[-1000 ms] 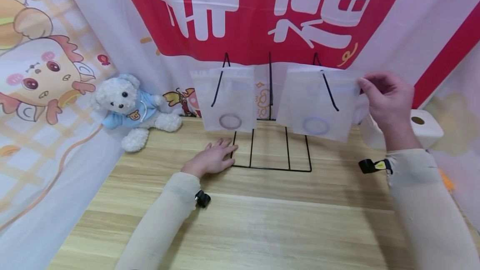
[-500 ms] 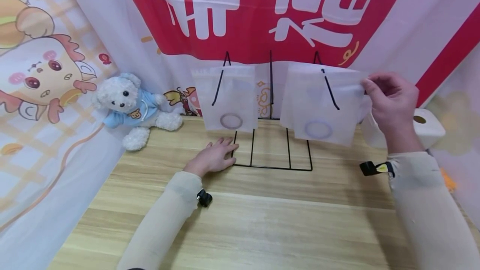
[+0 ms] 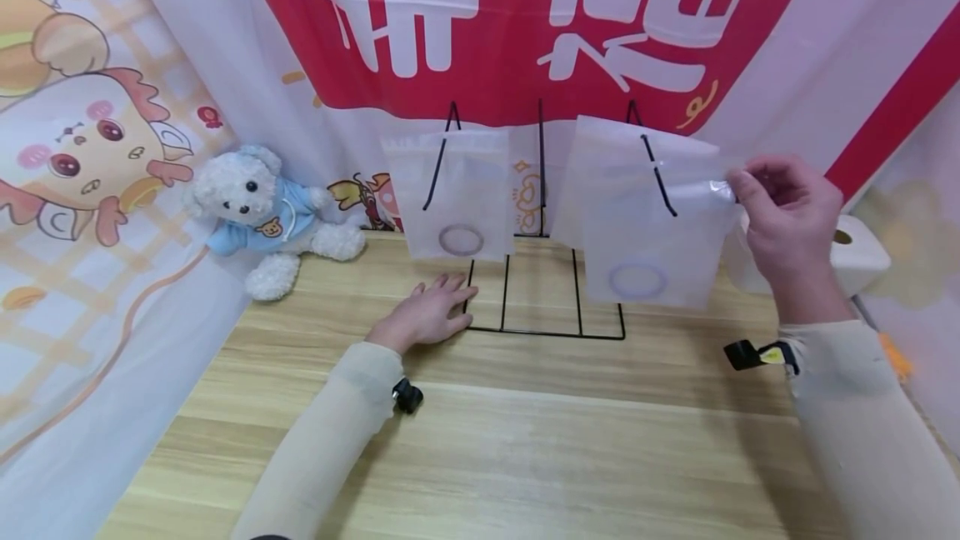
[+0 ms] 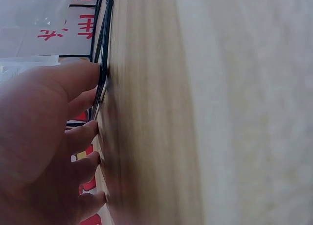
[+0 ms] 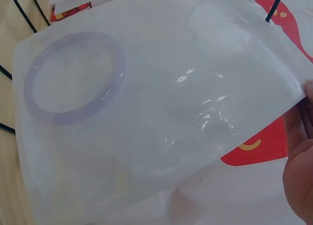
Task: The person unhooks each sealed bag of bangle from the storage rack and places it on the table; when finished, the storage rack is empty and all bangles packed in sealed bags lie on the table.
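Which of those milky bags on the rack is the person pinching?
The front bag at the right-hand hook, with the pale purple ring. The right hand pinches its upper corner; the left bag, with a greyer ring, hangs untouched.

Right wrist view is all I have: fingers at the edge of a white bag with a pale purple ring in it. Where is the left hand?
Observer: The left hand rests on the table at the left side of the black wire rack.

Operator: Does anything hang on the rack's left side?

Observer: Yes, another white bag, with a darker ring showing through.

Operator: And what is behind the right hand?

Observer: A white box with an opening in its top, partly hidden by the wrist.
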